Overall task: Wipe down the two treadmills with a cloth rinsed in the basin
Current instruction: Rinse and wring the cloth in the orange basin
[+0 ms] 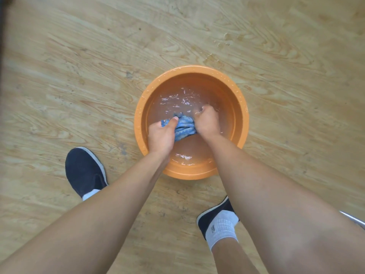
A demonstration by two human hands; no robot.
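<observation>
**Blue cloth gripped by both hands inside the orange basin**

The left hand (161,138) is curled round the near-left end of the blue cloth (184,128), with its thumb laid along the top of the fabric. The right hand (207,122) is closed in a fist on the cloth's right end, knuckles up. The cloth is bunched into a short roll between the 2 hands, which sit close together. It lies at or just above the waterline; which cannot be told.

The round orange plastic basin (138,115) holds shallow clear water (177,97), rippled, with glints on its surface. Nothing else shows in the water. Droplets sit on the basin rim. Both wrists cross the near rim, and the left forearm covers part of it.

The basin stands on a light wood-grain floor (79,66). Wet splashes (221,44) mark the floor beyond the far-right rim. A dark slip-on shoe (84,171) stands to the basin's near left, apart from it. The other shoe (205,218), worn with a white sock (221,228), is nearer the camera on the right. A thin metal edge (353,218) enters at the right border. Open floor surrounds the basin on the left, far and right sides.
</observation>
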